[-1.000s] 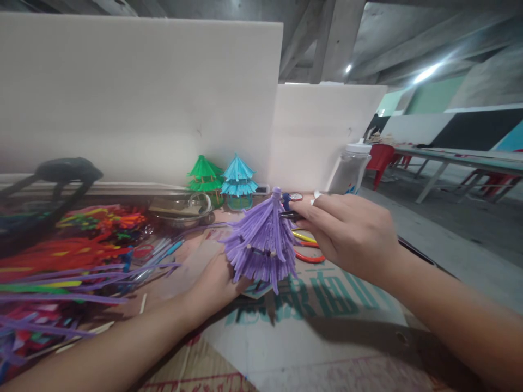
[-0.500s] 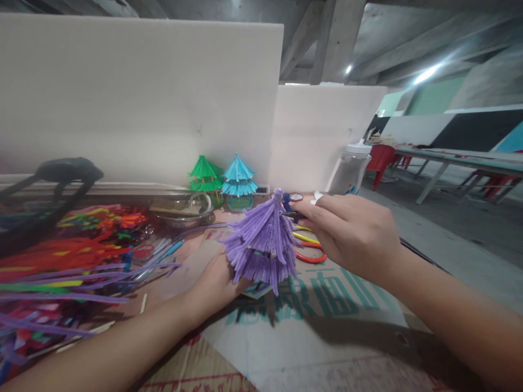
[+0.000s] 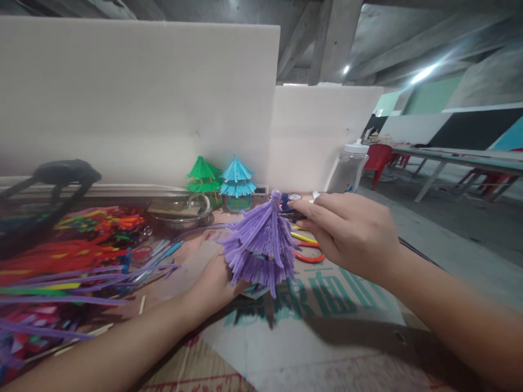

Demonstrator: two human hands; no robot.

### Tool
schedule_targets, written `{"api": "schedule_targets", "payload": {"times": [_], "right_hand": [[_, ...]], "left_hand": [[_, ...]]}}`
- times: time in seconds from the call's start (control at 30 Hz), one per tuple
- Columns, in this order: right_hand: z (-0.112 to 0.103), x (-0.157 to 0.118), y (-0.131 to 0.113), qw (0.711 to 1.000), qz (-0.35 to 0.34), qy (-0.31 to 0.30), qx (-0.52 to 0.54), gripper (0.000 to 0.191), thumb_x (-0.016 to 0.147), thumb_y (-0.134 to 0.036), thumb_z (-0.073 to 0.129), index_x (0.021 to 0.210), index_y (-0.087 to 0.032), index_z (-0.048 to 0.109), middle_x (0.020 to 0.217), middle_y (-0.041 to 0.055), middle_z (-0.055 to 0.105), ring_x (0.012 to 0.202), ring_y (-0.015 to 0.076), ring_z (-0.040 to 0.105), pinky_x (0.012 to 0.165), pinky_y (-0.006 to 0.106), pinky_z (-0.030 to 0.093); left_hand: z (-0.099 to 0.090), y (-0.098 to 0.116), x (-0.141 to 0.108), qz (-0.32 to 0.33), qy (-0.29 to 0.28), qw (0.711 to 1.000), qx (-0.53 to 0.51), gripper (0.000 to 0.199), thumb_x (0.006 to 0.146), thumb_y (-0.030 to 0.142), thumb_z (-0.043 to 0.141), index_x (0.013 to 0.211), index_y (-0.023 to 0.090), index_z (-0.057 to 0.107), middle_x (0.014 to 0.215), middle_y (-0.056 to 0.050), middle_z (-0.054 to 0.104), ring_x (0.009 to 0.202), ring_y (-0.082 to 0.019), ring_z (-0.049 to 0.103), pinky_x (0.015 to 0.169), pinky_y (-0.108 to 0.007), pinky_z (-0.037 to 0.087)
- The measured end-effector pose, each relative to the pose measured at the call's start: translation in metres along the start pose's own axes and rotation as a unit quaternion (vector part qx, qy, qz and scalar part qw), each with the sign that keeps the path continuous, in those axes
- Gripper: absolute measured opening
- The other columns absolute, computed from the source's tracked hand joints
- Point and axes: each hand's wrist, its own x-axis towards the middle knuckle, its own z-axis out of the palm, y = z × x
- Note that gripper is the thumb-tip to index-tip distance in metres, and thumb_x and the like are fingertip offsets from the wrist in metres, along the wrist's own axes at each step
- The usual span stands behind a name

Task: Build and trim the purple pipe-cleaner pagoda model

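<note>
A purple two-tiered roof model of fuzzy pipe cleaners (image 3: 261, 245) is in the middle, slightly tilted. My left hand (image 3: 218, 277) reaches in behind its lower tier and is closed on it; the fingers are hidden by the purple fringe. To the right of the roof's peak, my right hand (image 3: 347, 226) is closed, thumb and index finger pinched together. A thin dark piece shows at those fingertips beside the roof, too small to name. Beneath the right hand lie yellow and red-orange loops (image 3: 308, 253), which look like scissor handles.
Green (image 3: 204, 177) and light-blue (image 3: 237, 182) roofed models stand at the back beside a metal bowl (image 3: 180, 212). Colourful pipe cleaners (image 3: 61, 261) heap up at left, near a dark blurred stand (image 3: 67, 174). A clear bottle (image 3: 349, 169) stands at right; printed cardboard (image 3: 286, 348) covers the table.
The view shifts slightly. Both hands stay around the purple model in nearly the same pose, and the model's tilt changes only a little.
</note>
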Motion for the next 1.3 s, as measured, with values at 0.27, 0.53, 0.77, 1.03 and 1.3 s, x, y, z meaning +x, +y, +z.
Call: {"api": "schedule_targets", "payload": {"times": [0.27,0.53,0.77,1.03,1.3], "right_hand": [[-0.0001,-0.0019,0.0003,1.0,-0.016,0.017,0.001,0.022,0.096,-0.025,0.054,0.106,-0.015,0.07,0.077,0.0052,0.07,0.068,0.0156,0.06,0.062,0.03,0.04],[-0.0004,-0.0022,0.0003,1.0,-0.018,0.01,-0.01,0.019,0.096,-0.025,0.057,0.106,-0.016,0.069,0.078,0.0035,0.072,0.068,0.0151,0.06,0.063,0.029,0.04],[0.0006,-0.0022,0.0001,1.0,-0.016,0.009,-0.008,0.019,0.096,-0.026,0.056,0.105,-0.016,0.07,0.076,0.0032,0.071,0.067,0.0154,0.061,0.061,0.029,0.04],[-0.0014,0.0012,-0.0016,1.0,-0.002,0.014,-0.005,0.023,0.097,-0.026,0.052,0.102,-0.014,0.071,0.075,0.0051,0.071,0.066,0.0159,0.061,0.061,0.03,0.04],[-0.0001,-0.0002,-0.001,1.0,-0.01,0.016,0.003,0.022,0.097,-0.026,0.053,0.104,-0.015,0.071,0.075,0.0045,0.071,0.067,0.0159,0.062,0.061,0.03,0.041]], "left_hand": [[0.0005,-0.0017,0.0007,0.009,0.005,1.0,0.007,0.048,0.086,0.033,0.055,0.133,0.02,0.055,0.115,-0.01,0.071,0.115,-0.028,0.062,0.106,-0.042,0.047],[0.0004,-0.0023,0.0003,0.01,-0.002,1.0,0.009,0.05,0.087,0.03,0.055,0.135,0.02,0.053,0.118,-0.01,0.07,0.117,-0.027,0.062,0.105,-0.041,0.048],[0.0013,-0.0029,0.0002,0.01,0.002,1.0,-0.006,0.046,0.086,0.034,0.056,0.13,0.018,0.058,0.119,-0.01,0.07,0.118,-0.027,0.062,0.105,-0.039,0.048],[0.0004,-0.0048,-0.0012,0.014,-0.001,1.0,-0.003,0.043,0.087,0.031,0.056,0.127,0.019,0.06,0.126,-0.009,0.067,0.119,-0.027,0.061,0.105,-0.039,0.049],[0.0013,-0.0062,-0.0024,0.005,-0.002,1.0,-0.002,0.048,0.087,0.034,0.056,0.133,0.019,0.055,0.126,-0.011,0.066,0.122,-0.028,0.059,0.107,-0.04,0.046]]}}
